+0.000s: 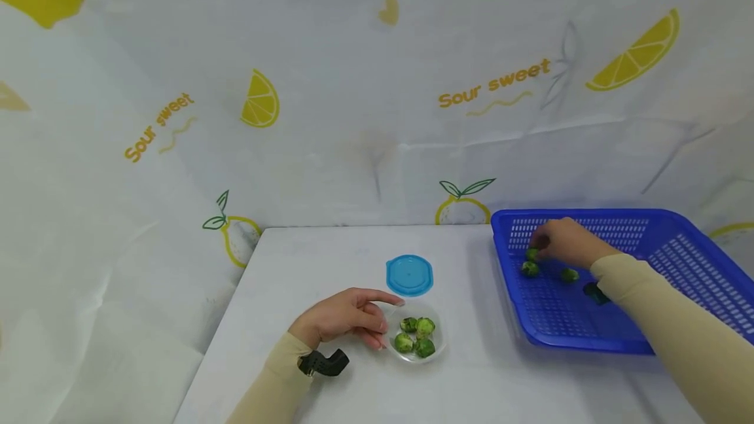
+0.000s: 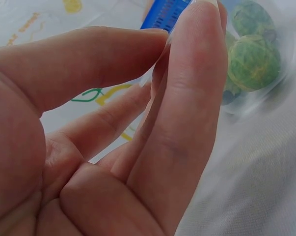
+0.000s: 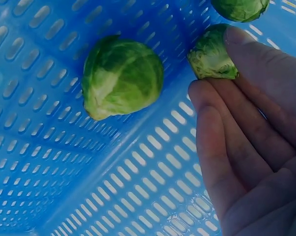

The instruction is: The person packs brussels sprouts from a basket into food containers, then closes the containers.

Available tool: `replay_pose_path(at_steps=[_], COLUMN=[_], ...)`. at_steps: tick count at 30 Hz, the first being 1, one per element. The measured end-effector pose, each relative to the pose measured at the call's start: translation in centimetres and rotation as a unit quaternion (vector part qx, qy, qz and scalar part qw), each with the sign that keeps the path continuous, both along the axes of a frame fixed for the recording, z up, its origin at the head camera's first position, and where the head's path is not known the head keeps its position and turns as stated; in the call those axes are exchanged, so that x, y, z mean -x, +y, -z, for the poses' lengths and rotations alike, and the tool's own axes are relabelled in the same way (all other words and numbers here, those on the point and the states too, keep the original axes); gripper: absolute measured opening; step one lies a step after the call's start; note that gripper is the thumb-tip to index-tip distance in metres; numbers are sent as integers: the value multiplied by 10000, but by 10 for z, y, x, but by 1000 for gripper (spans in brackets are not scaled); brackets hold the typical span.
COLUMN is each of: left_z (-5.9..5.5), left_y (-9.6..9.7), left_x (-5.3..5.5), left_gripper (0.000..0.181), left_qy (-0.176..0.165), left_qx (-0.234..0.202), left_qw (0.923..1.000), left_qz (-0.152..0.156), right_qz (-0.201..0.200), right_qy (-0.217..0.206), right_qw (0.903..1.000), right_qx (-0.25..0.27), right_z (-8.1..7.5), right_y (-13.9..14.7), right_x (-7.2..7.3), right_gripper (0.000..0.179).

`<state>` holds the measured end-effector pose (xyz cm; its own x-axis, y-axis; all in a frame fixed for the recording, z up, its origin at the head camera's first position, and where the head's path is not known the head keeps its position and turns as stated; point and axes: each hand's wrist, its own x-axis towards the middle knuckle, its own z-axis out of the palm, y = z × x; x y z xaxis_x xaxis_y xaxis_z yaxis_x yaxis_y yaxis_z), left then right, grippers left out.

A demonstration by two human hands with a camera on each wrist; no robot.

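My left hand (image 1: 347,314) pinches the rim of a round clear plastic container (image 1: 440,339) between thumb and fingers. Several green Brussels sprouts (image 1: 425,327) sit inside it, partly hidden behind the fingers in the left wrist view. Over at the right, my right hand (image 1: 567,241) reaches into a blue plastic basket (image 1: 583,345). Its thumb and fingertips pinch one Brussels sprout (image 3: 212,55) near the basket's wall. Another loose sprout (image 3: 123,78) lies on the basket's slotted bottom, and one more (image 3: 241,7) shows close beyond the thumb.
A translucent blue lid (image 1: 409,275) lies flat on the white table (image 1: 318,254), just behind the container. The basket's raised walls surround the right hand. Behind the table hangs a white sheet (image 1: 353,84) printed with lemons.
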<state>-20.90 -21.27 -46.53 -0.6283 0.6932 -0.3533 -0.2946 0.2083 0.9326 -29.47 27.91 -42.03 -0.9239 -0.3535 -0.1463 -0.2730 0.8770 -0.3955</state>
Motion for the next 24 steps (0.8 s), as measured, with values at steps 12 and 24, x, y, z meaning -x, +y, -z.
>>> replay_pose_path(at_steps=[12,24], left_z=[1,3], left_y=[0,0], left_x=[1,2], left_gripper=[51,52], left_qy=[-42,-11], left_qx=[2,-46], left_qw=[10000,10000], left_qz=[2,-43], right_qz=[106,271], right_qy=[19,529], right_qw=[9999,9977], right_qx=[41,326], right_z=[-19,-59], right_y=[6,-17], right_x=[-26,-74], right_gripper=[28,30])
